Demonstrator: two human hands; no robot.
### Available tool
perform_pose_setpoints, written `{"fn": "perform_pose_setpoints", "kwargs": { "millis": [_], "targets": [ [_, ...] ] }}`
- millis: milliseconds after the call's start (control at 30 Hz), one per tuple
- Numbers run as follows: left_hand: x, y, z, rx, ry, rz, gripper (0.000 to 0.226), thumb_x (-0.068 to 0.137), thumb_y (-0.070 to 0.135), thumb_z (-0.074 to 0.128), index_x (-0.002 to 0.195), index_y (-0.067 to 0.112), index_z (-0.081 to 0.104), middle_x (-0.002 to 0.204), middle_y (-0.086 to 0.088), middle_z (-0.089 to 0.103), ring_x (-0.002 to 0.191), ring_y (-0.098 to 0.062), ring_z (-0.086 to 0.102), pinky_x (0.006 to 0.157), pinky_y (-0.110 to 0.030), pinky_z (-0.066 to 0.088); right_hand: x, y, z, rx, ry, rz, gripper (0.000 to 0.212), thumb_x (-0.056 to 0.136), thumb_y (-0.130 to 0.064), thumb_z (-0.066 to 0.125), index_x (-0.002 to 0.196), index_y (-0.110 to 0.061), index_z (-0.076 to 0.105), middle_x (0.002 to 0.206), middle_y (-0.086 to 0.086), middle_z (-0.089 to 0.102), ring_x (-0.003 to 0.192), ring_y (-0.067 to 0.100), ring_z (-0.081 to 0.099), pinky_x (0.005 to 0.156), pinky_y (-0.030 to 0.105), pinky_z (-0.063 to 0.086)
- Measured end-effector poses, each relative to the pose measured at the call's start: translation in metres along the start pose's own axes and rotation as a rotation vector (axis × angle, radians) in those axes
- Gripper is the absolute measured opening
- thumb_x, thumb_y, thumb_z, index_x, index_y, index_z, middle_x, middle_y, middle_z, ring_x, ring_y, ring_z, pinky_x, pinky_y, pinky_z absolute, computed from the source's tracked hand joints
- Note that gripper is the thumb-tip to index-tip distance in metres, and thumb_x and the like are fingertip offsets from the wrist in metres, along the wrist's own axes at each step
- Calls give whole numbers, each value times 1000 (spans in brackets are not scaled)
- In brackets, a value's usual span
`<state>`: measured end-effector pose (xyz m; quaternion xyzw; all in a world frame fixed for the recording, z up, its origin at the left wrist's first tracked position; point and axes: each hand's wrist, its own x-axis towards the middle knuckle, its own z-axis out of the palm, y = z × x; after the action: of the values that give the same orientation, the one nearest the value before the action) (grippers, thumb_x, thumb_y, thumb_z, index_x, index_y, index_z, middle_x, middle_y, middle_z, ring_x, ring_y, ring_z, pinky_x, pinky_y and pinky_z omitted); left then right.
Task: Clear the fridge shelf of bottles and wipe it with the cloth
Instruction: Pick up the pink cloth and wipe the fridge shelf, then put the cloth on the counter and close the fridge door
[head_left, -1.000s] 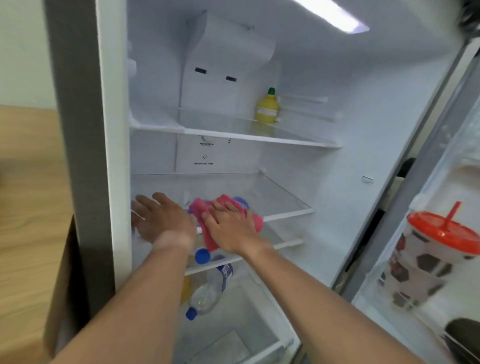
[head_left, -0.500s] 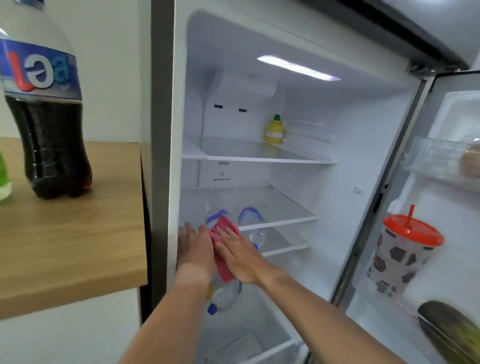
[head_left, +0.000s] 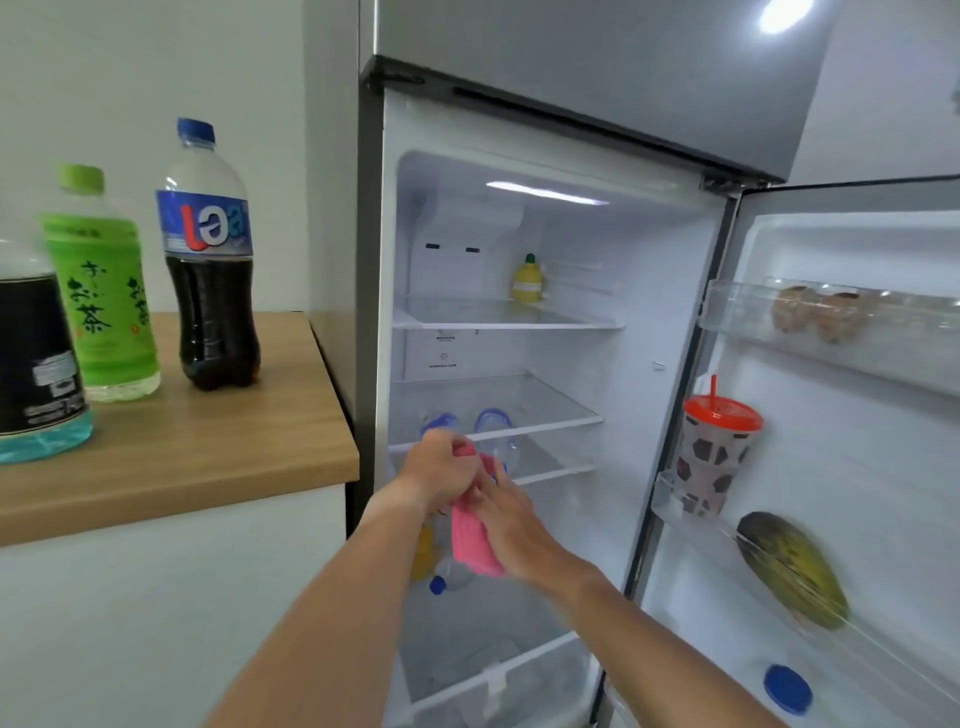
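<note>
Fridge door open. Both hands are at the front edge of the middle shelf (head_left: 545, 410), meeting on a pink cloth (head_left: 470, 540). The left hand (head_left: 441, 470) is closed in a fist around the cloth's upper end; the right hand (head_left: 511, 525) is curled around its lower part, fingers bent, with the cloth hanging between the two just in front of the shelf rim.

The glass of the middle shelf carries no bottles. Two clear bottles with blue labels show through the glass from the level below, partly hidden by the hands.

Three bottles stand upright on the wooden desk (head_left: 208, 441) left of the fridge: a cola bottle (head_left: 210, 260), a green tea bottle (head_left: 101, 291) beside it, and a dark-labelled bottle (head_left: 36, 358) cut by the frame edge.

The top shelf holds a small yellow bottle (head_left: 528, 280). The door racks hold a cup (head_left: 714, 457) with a red lid and straw.
</note>
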<state>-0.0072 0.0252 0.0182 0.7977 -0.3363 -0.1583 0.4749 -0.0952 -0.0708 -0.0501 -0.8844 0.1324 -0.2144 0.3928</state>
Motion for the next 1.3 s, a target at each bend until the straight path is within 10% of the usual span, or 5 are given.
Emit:
{"fn": "perform_pose_setpoints", "kwargs": {
  "millis": [167,433,667,1033,1300],
  "targets": [
    [-32,28,-32,78,1,106,32,93,2,51,117,6,71,105,-8,67,101,-24,61,85,-29,48,-15,-24,-28,-13,80,96,66,96,-46,28,158,-36,7,168,-5,6,153,15,6,124,48,13],
    [-69,49,-113,102,-119,167,21,99,10,54,105,17,73,101,-6,67,93,-21,65,68,-27,58,-17,-75,-36,252,57,104,17,99,-10,58,109,1,67,101,8,67,98,22,63,79,26,49],
    [-84,21,-216,150,-32,22,16,87,21,75,71,20,73,64,4,68,52,-8,63,46,-23,48,14,-146,-39,126,-126,45,22,96,-21,64,100,1,68,90,15,76,78,21,73,74,40,59],
    [-69,-32,-284,296,109,-158,12,92,14,68,92,5,76,53,-4,62,38,-11,56,40,-19,46,92,-208,26,-70,-272,2,18,99,-15,58,89,-3,68,75,8,64,67,21,63,57,29,52],
    [-44,-62,-259,568,292,1,10,93,14,65,97,10,73,103,-14,69,98,-31,67,91,-43,56,107,-193,69,-400,-1,-117,13,99,-14,56,90,-6,62,93,9,60,78,21,60,70,37,52]
  ]
}}
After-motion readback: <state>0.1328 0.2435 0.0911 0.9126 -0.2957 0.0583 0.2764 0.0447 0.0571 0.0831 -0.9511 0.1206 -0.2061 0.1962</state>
